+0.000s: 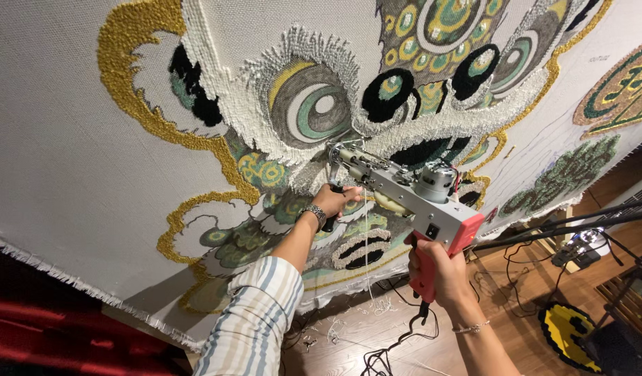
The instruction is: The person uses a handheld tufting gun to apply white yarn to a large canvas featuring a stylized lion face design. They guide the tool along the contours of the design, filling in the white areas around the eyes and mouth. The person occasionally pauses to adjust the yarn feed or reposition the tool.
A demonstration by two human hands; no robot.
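A: What do the fingers hold?
B: Right hand (436,270) grips the grey metal tufting gun's (404,191) red handle; left hand (333,200) wraps its black front grip.
A: Where?
B: Centre, nose at ten o'clock, against the stretched white tufted cloth (70,139).

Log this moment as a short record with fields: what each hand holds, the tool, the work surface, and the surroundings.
left hand: the left hand grips the black front handle of the tufting gun; a metal wristwatch sits on the wrist
right hand: the right hand holds the red rear grip; a thin bracelet sits on the wrist
tool: tip against the cloth, black cord hanging down
surface: stretched tufting cloth with a partly tufted gold, green, black and white design
surroundings: wooden floor, yarn scraps
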